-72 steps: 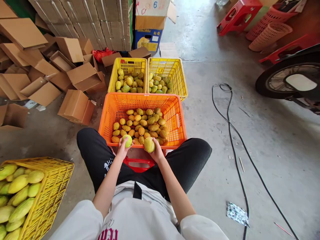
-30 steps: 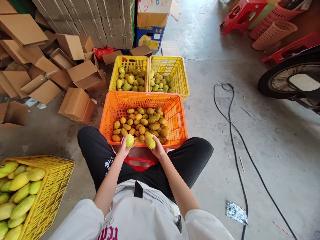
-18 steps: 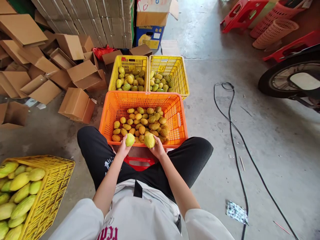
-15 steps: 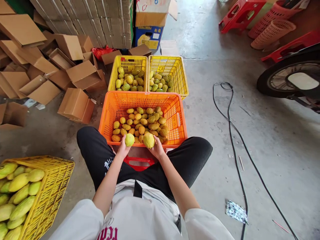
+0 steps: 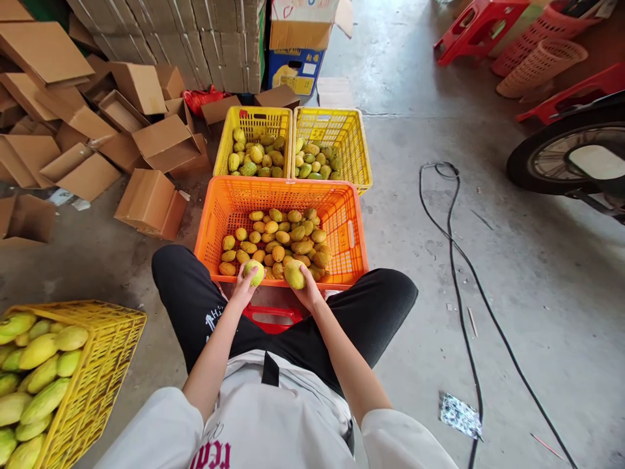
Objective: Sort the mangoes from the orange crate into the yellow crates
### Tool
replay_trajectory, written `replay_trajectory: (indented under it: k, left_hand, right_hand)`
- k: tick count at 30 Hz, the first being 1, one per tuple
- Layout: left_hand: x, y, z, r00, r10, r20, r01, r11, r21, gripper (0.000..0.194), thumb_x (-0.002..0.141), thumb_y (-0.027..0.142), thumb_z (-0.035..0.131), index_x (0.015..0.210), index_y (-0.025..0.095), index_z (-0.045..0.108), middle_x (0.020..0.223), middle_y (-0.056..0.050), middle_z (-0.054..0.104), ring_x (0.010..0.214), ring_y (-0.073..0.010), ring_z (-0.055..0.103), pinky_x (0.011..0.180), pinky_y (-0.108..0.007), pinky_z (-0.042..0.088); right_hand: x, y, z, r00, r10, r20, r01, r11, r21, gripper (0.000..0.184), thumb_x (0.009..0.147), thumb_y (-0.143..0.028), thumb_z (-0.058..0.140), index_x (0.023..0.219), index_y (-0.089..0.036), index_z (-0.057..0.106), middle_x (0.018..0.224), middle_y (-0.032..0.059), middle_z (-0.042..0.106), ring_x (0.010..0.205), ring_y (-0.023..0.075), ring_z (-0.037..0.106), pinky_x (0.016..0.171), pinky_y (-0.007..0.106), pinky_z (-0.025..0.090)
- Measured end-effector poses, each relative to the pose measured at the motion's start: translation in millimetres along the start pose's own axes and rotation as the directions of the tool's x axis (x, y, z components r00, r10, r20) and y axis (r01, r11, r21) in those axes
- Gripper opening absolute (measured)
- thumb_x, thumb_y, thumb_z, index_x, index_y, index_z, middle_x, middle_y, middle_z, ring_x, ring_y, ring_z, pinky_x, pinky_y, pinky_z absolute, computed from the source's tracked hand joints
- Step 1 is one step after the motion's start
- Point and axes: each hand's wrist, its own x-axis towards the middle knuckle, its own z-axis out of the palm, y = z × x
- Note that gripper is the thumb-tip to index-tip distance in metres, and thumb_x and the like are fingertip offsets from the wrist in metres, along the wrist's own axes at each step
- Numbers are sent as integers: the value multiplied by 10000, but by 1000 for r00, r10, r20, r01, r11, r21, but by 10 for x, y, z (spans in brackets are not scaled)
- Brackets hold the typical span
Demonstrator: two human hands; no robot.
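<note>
I sit with an orange crate (image 5: 216,216) of yellow-brown mangoes between my knees. My left hand (image 5: 243,292) is closed round a small green-yellow mango (image 5: 254,271) at the crate's near rim. My right hand (image 5: 306,294) grips a larger yellow mango (image 5: 295,274) beside it, also over the near rim. The two fruits are a little apart. Behind the orange crate stand two yellow crates, the left yellow crate (image 5: 252,122) and the right yellow crate (image 5: 346,133), each part-filled with greener mangoes.
A yellow crate (image 5: 92,365) heaped with pale mangoes stands at my lower left. Loose cardboard boxes (image 5: 151,205) litter the floor on the left. A black cable (image 5: 454,247) runs down the right; a wheel (image 5: 566,156) and red stools (image 5: 469,26) are beyond it.
Both hands have stayed at the crate's near rim, turning their mangoes slightly. The view has shifted a little; nothing was let go.
</note>
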Motion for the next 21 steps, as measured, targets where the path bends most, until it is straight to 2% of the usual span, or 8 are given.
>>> replay_trajectory:
  k: [2, 5, 7, 11, 16, 21]
  left_hand:
    - [-14, -4, 5, 1000, 2, -30, -2, 1000, -16, 479, 679, 144, 901, 1017, 225, 571, 998, -26, 731, 986, -212, 764, 977, -362, 580]
    - [-17, 0, 4, 999, -33, -43, 32, 999, -24, 449, 697, 154, 893, 986, 215, 554, 1004, -60, 733, 1031, -238, 753, 1018, -417, 565]
    - [-5, 0, 4, 998, -50, -39, 49, 999, -22, 369, 745, 200, 860, 980, 211, 575, 1011, -72, 737, 1058, -246, 744, 1027, -425, 566]
    - [46, -11, 15, 996, -33, -89, 28, 998, -56, 221, 855, 342, 745, 995, 199, 649, 1054, -74, 745, 1106, -234, 721, 1023, -368, 579]
    - [80, -3, 26, 991, -85, -105, 75, 993, -89, 282, 922, 417, 626, 1050, 171, 679, 1055, -97, 756, 1070, -237, 729, 969, -344, 610]
    - [62, 45, 31, 986, -141, -93, 131, 986, -108, 356, 924, 410, 587, 1140, 138, 667, 1016, -135, 755, 1068, -284, 738, 969, -416, 611]
  right_hand:
    - [-3, -22, 22, 1000, 25, -1, -25, 1000, 13, 402, 765, -511, 792, 1047, -240, 698, 1036, 60, 802, 1123, 297, 744, 921, 435, 648]
    - [7, -54, 42, 1000, 27, 4, -27, 999, 33, 413, 796, -568, 731, 1033, -231, 708, 1012, 76, 808, 1168, 305, 728, 920, 423, 643]
    - [19, -69, 54, 999, 34, -23, -33, 998, 62, 394, 790, -553, 734, 1031, -243, 706, 994, 63, 810, 1163, 296, 730, 919, 417, 643]
    - [23, -96, 84, 996, 42, -76, -34, 995, 99, 331, 793, -448, 729, 1067, -265, 703, 1012, 26, 804, 1088, 266, 749, 906, 406, 646]
    - [-2, -127, 91, 1000, 12, 7, -13, 997, 77, 333, 811, -397, 707, 1123, -281, 695, 1060, 6, 784, 1009, 255, 753, 912, 446, 641]
    - [10, -91, 31, 1000, 14, -3, -14, 998, 53, 401, 784, -459, 786, 1121, -283, 659, 1049, -1, 765, 1003, 254, 752, 877, 441, 660]
